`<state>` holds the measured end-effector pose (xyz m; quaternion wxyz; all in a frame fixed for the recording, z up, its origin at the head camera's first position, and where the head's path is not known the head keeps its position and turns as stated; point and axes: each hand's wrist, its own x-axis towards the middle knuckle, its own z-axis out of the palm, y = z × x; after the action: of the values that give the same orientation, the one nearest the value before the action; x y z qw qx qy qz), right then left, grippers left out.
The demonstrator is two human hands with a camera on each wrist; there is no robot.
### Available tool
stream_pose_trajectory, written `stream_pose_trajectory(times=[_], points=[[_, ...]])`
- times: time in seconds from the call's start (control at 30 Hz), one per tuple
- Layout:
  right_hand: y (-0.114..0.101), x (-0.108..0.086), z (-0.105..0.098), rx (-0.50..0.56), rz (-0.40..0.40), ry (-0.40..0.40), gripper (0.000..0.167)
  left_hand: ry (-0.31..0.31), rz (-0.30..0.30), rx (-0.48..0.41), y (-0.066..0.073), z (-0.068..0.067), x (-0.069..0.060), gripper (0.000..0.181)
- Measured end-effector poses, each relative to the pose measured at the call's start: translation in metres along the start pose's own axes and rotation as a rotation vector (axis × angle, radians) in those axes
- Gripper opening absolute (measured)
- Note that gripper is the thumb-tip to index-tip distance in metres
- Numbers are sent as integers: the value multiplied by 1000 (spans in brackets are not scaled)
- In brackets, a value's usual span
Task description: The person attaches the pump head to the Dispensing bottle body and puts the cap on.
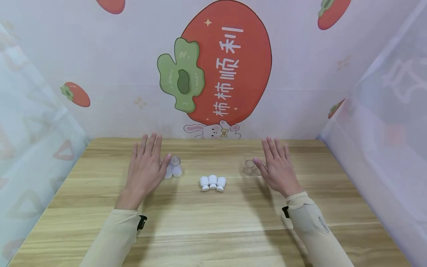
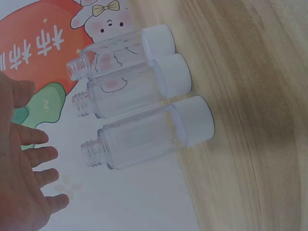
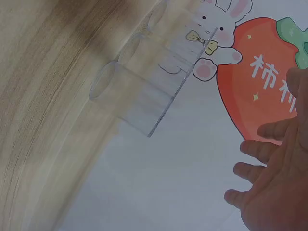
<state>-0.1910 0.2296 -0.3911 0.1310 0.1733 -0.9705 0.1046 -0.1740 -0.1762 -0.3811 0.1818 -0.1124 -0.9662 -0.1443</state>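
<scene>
My left hand (image 1: 145,168) has its fingers stretched out, beside clear bottles (image 1: 176,168) standing on the wooden table. In the left wrist view, three such bottles (image 2: 139,137) form a row, with bare threaded necks and white bottoms. On the right, my right hand (image 1: 278,168) is likewise spread and holds nothing. Beside its thumb are clear cylinders (image 1: 249,168), partly hidden by the hand in the head view. The right wrist view shows these transparent cylinders (image 3: 139,96) standing in a row. Between the hands, three white pump-like heads (image 1: 212,181) sit side by side.
The wooden table (image 1: 213,230) ends at a white backdrop (image 1: 126,66) printed with red persimmons and a rabbit. White printed sheets (image 1: 393,129) hang along the left and right sides. Long sleeves cover both forearms, and a black band shows at each wrist.
</scene>
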Motion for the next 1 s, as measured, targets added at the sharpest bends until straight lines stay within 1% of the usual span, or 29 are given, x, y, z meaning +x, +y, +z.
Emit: stream_pose_trajectory(times=[0.07,0.2,0.3,0.5,0.73,1.0], points=[[0,-2,0,9,-3,10,75,5,3,-21,0,0,-1,64],[0,-5,1,35,-22,62,68,17,13,-54,-1,1,-2,63],[-2,-7,1,51,-30,85,63,13,4,-95,-2,2,-4,63],[-10,-13,3,72,-38,78,52,-22,-48,-223,-7,3,-7,65],[-26,-18,7,117,-84,96,38,-50,-114,-347,-15,2,-13,68],[-42,-20,14,152,-88,43,26,-65,-185,-447,-23,4,-19,69]])
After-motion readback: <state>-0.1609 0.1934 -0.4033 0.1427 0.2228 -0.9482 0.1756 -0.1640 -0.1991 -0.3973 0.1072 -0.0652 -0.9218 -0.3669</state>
